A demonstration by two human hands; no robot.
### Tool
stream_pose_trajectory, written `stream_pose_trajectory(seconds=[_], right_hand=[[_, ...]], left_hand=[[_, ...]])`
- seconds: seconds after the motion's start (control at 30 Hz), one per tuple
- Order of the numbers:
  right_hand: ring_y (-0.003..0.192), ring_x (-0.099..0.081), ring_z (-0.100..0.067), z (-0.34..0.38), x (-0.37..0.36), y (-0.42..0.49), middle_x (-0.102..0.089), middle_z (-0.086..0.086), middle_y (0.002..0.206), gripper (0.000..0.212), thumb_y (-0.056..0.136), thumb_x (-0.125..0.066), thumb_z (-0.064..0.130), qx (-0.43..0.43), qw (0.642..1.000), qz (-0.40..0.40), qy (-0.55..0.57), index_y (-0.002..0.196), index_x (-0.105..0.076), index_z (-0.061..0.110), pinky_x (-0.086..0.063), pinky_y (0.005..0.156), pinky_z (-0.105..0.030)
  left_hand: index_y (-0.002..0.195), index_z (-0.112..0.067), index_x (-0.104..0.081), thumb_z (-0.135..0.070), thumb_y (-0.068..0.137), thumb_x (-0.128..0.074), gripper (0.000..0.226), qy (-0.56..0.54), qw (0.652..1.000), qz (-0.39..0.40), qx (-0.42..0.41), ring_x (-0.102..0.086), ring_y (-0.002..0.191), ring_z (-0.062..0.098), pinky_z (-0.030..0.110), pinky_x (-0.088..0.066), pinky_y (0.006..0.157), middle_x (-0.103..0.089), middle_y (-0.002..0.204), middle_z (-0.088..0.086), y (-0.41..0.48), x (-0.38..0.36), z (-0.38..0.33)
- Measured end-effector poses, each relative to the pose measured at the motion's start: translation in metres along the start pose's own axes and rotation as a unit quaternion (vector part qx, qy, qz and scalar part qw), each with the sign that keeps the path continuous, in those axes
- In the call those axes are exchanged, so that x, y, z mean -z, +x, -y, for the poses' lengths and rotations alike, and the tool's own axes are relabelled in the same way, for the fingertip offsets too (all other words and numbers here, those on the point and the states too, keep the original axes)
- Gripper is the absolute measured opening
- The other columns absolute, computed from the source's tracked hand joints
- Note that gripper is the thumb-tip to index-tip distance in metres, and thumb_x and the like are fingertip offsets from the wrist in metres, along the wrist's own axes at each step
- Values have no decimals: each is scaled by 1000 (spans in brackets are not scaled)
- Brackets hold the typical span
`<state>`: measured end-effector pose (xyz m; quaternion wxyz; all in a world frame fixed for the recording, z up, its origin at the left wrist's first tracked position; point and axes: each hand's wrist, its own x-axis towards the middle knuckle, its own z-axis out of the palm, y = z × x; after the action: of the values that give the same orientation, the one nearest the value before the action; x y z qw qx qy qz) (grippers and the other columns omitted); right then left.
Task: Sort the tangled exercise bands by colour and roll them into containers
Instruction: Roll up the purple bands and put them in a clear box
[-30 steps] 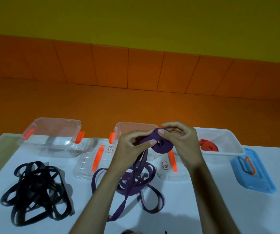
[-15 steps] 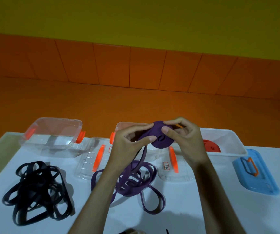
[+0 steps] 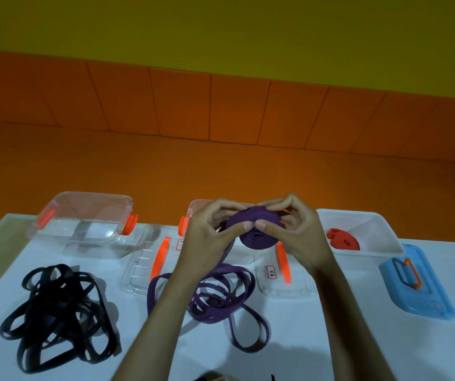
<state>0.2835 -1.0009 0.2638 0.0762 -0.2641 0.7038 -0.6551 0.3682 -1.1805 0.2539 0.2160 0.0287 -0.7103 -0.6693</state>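
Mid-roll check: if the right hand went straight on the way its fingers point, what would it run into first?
The right hand points leftward into the purple roll it already pinches; just past that, the left hand gripping the roll's other side. Their thumbs look nearly touching.

Purple roll: rubber-like band, matt, smooth, no shine.
Loose purple band: same matt rubbery look.
Black bands: flat, matt, rubber-like.
Left box: clear hard plastic, glossy, carries reflections. Its clip: opaque orange plastic, smooth.
Left lid and middle lid: clear glossy plastic; the left one is ribbed.
White box: milky translucent plastic, dull sheen.
Red roll: matt rubber-like band.
Blue lid: opaque plastic, satin finish.
Desk: smooth, white, faint sheen.
Wall tiles: orange, smooth, low gloss.
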Motion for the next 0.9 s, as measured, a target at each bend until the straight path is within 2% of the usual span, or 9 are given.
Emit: stream_pose_trajectory(seconds=[0.1, 0.2, 0.27, 0.37, 0.47, 0.57, 0.67, 0.77, 0.9], right_hand=[[95, -76, -21, 3, -4, 5, -76, 1, 100, 27, 76, -89, 18, 8, 1000, -20, -8, 94, -69, 14, -64, 79, -38], [98, -76, -18, 1, -8, 8, -77, 8, 104, 26, 82, -85, 13, 18, 999, -35, 18, 103, -76, 23, -63, 78, -30], [102, -75, -21, -3, -9, 7, -78, 3, 107, 22, 83, -82, 15, 6, 997, -44, 55, 103, -78, 25, -62, 81, -32], [105, -73, -24, -12, -6, 4, -77, -2, 105, 15, 80, -83, 19, -18, 996, -40, 80, 92, -75, 19, -61, 87, -41], [92, -74, -22, -13, -2, 2, -73, -10, 93, 23, 76, -83, 14, -17, 995, -53, 83, 85, -63, 6, -61, 77, -33], [84, -72, -17, -6, 1, 0, -73, -2, 87, 20, 76, -83, 14, -3, 996, -47, 82, 91, -69, 10, -59, 73, -29], [94, -75, -19, -2, 0, -1, -76, 3, 97, 25, 79, -82, 17, -12, 998, -7, 62, 104, -76, 18, -62, 78, -33], [97, -76, -23, -2, -3, -3, -78, -1, 102, 25, 76, -86, 17, -12, 1000, 4, 27, 98, -75, 14, -63, 78, -34], [93, -77, -27, -2, -5, -5, -79, -4, 98, 24, 74, -89, 17, 4, 999, -42, 22, 93, -76, 13, -65, 76, -41]], left_hand=[[102, -10, -72, -11, 86, -84, 20, 2, 1000, -8, 0, -71, 102, 10, 20, -54, 87, -74, 100, -12, -1, -3, 6], [113, -12, -74, -10, 86, -83, 29, -13, 1000, 16, 9, -69, 114, 12, 26, -56, 95, -75, 114, -10, 0, 3, 10], [123, -14, -74, -8, 85, -83, 39, -17, 999, 35, 12, -67, 120, 10, 24, -54, 98, -74, 122, -10, 0, 6, 10], [120, -11, -74, -2, 84, -83, 38, -36, 999, 37, 9, -70, 117, 12, 26, -56, 96, -76, 120, -10, 0, 4, 10], [110, -10, -71, 1, 81, -84, 33, -46, 999, 15, -5, -71, 109, 9, 19, -56, 88, -76, 109, -16, -2, 1, 7], [104, -7, -72, -1, 81, -85, 27, -41, 999, 8, -2, -73, 103, 12, 23, -57, 85, -76, 103, -14, -3, -1, 8], [98, -3, -74, -1, 82, -84, 19, -36, 999, -4, 11, -75, 96, 15, 26, -59, 83, -77, 97, -9, -4, 1, 11], [98, -3, -75, -3, 84, -83, 16, -24, 1000, 8, 10, -75, 97, 16, 27, -59, 85, -78, 98, -4, -5, 2, 11], [105, -4, -77, -3, 85, -81, 20, -22, 999, 18, 17, -74, 102, 9, 20, -56, 87, -79, 104, -8, -8, 1, 10]])
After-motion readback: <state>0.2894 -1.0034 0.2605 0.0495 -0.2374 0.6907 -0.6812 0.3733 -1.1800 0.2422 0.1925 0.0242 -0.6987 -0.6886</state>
